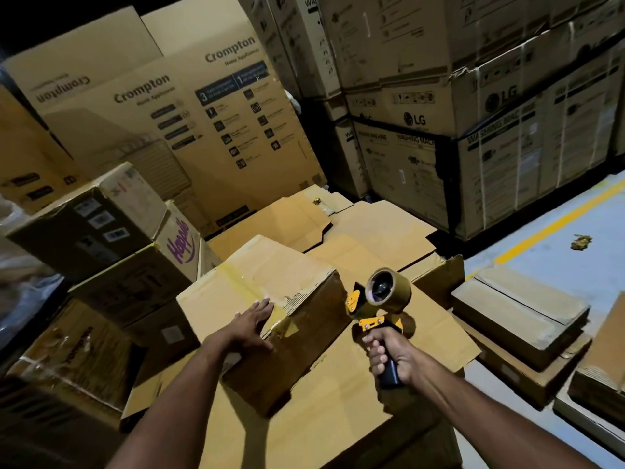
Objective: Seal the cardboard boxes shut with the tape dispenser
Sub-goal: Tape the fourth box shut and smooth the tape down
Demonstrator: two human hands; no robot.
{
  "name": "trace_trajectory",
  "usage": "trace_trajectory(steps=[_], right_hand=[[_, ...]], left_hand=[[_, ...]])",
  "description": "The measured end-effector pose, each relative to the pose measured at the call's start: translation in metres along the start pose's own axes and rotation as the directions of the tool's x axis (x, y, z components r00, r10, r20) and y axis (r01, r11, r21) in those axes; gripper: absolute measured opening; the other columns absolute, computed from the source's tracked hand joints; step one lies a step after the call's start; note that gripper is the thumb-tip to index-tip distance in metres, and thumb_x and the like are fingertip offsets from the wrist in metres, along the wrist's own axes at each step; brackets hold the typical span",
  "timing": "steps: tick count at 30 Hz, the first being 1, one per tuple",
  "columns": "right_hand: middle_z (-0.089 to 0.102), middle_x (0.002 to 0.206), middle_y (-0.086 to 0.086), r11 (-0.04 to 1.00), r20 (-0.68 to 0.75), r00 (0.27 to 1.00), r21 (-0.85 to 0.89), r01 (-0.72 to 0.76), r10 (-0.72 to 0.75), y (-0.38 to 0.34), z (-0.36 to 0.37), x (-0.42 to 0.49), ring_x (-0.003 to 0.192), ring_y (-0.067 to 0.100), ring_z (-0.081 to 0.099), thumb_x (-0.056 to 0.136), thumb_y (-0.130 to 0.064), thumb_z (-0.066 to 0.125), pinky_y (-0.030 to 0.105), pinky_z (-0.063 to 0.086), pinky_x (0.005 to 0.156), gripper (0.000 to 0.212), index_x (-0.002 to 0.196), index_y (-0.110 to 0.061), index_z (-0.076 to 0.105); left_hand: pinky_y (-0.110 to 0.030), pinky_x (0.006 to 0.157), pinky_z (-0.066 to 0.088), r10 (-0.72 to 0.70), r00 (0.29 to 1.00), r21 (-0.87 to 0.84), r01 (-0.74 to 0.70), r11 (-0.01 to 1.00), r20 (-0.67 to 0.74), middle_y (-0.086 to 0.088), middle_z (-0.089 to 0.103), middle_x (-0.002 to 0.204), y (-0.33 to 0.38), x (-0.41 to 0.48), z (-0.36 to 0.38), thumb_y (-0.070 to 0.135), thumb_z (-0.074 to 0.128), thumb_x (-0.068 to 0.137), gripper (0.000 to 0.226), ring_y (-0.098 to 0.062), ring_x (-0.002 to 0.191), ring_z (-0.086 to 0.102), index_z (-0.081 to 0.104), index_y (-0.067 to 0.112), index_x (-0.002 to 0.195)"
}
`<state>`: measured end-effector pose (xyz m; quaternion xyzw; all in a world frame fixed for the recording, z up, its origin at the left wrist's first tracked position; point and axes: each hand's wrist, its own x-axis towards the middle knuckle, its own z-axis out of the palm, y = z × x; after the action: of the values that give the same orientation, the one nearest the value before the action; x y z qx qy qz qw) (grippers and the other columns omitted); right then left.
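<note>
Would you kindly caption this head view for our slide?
Left hand rests on a taped box; right hand grips the tape dispenser.

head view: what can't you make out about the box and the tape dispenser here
- Head view: the box has part of its near top edge covered by the left hand.
- Head view: the tape dispenser handle is mostly wrapped by the right hand.
- Head view: label stickers on the dark carton are too blurred to read.

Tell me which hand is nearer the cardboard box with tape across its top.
Left. The left hand lies flat on the near top edge of the box; the right hand grips the tape dispenser off to the box's right, clear of it.
</note>
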<state>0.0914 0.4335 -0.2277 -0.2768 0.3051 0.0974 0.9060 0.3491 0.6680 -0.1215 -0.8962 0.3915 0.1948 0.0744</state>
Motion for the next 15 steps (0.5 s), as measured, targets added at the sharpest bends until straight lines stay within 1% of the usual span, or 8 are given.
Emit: trace_trajectory(steps=[3, 5, 7, 9, 11, 13, 14, 15], right_hand=[[0.030, 0.041, -0.006, 0.991, 0.059, 0.998, 0.134, 0.014, -0.022, -0.015, 0.009, 0.018, 0.029, 0.011, 0.028, 0.094, -0.010, 0.048, 0.020, 0.028, 0.033, 0.044, 0.052, -0.018, 0.038], [0.029, 0.040, -0.004, 0.978, 0.069, 0.997, 0.208, 0.030, -0.045, -0.022, 0.014, 0.030, 0.029, 0.012, 0.028, 0.095, -0.010, 0.048, 0.020, 0.029, 0.033, 0.046, 0.051, -0.017, 0.038], [0.031, 0.041, -0.004, 0.964, 0.040, 0.997, 0.260, 0.047, -0.059, -0.024, 0.016, 0.041, 0.030, 0.012, 0.030, 0.097, -0.010, 0.049, 0.020, 0.030, 0.034, 0.045, 0.053, -0.017, 0.039], [0.038, 0.045, -0.002, 0.961, -0.007, 0.999, 0.272, 0.050, -0.050, -0.020, 0.016, 0.050, 0.034, 0.014, 0.036, 0.097, -0.012, 0.055, 0.022, 0.034, 0.037, 0.039, 0.060, -0.016, 0.043], [0.048, 0.053, 0.004, 0.977, -0.074, 0.997, 0.207, 0.041, -0.026, -0.015, 0.014, 0.055, 0.045, 0.019, 0.046, 0.095, -0.017, 0.064, 0.028, 0.042, 0.046, 0.030, 0.067, -0.012, 0.051], [0.059, 0.068, 0.012, 0.996, -0.160, 0.987, 0.086, -0.010, 0.023, -0.012, 0.015, 0.058, 0.061, 0.027, 0.058, 0.093, -0.028, 0.073, 0.038, 0.053, 0.056, 0.028, 0.083, -0.006, 0.059], [0.064, 0.080, 0.015, 0.997, -0.204, 0.977, -0.035, -0.063, 0.054, -0.012, 0.017, 0.057, 0.072, 0.030, 0.063, 0.092, -0.039, 0.075, 0.042, 0.058, 0.060, 0.038, 0.096, -0.004, 0.060], [0.066, 0.092, 0.018, 0.974, -0.241, 0.968, -0.191, -0.124, 0.076, -0.013, 0.016, 0.056, 0.081, 0.032, 0.066, 0.091, -0.053, 0.073, 0.043, 0.061, 0.063, 0.055, 0.109, -0.003, 0.059]], left_hand=[[-0.064, 0.124, 0.003, -0.062, 0.998, -0.002, 0.062, 0.998, 0.004, 0.006, -0.013, 0.171, -0.031, -0.019, 0.007, 0.037, 0.082, 0.085, 0.119, -0.022, 0.158, -0.010, -0.005, 0.025, 0.164], [-0.066, 0.123, 0.008, -0.090, 0.996, -0.041, 0.088, 0.995, -0.030, 0.006, -0.008, 0.172, -0.046, -0.028, 0.014, 0.039, 0.083, 0.084, 0.117, -0.022, 0.159, -0.007, -0.002, 0.028, 0.164], [-0.063, 0.124, 0.013, -0.112, 0.991, -0.060, 0.108, 0.992, -0.072, 0.005, -0.003, 0.172, -0.055, -0.034, 0.021, 0.043, 0.081, 0.085, 0.113, -0.022, 0.159, -0.004, 0.001, 0.030, 0.164], [-0.060, 0.124, 0.016, -0.115, 0.986, -0.055, 0.110, 0.992, -0.118, 0.003, 0.000, 0.172, -0.057, -0.038, 0.029, 0.046, 0.077, 0.088, 0.107, -0.022, 0.159, -0.002, 0.003, 0.031, 0.163], [-0.059, 0.124, 0.016, -0.114, 0.980, -0.045, 0.108, 0.993, -0.163, 0.003, 0.000, 0.172, -0.056, -0.040, 0.037, 0.047, 0.073, 0.091, 0.102, -0.021, 0.159, -0.002, 0.003, 0.032, 0.163], [-0.059, 0.125, 0.014, -0.119, 0.976, -0.040, 0.114, 0.993, -0.182, 0.004, -0.001, 0.172, -0.054, -0.040, 0.039, 0.047, 0.072, 0.092, 0.099, -0.020, 0.159, -0.003, 0.005, 0.033, 0.163], [-0.059, 0.125, 0.012, -0.122, 0.975, -0.043, 0.116, 0.992, -0.187, 0.005, -0.001, 0.172, -0.053, -0.041, 0.040, 0.047, 0.072, 0.092, 0.098, -0.019, 0.159, -0.003, 0.006, 0.034, 0.163], [-0.059, 0.124, 0.010, -0.124, 0.973, -0.049, 0.116, 0.992, -0.195, 0.006, -0.001, 0.172, -0.052, -0.041, 0.040, 0.047, 0.072, 0.092, 0.097, -0.018, 0.159, -0.003, 0.007, 0.036, 0.163]])
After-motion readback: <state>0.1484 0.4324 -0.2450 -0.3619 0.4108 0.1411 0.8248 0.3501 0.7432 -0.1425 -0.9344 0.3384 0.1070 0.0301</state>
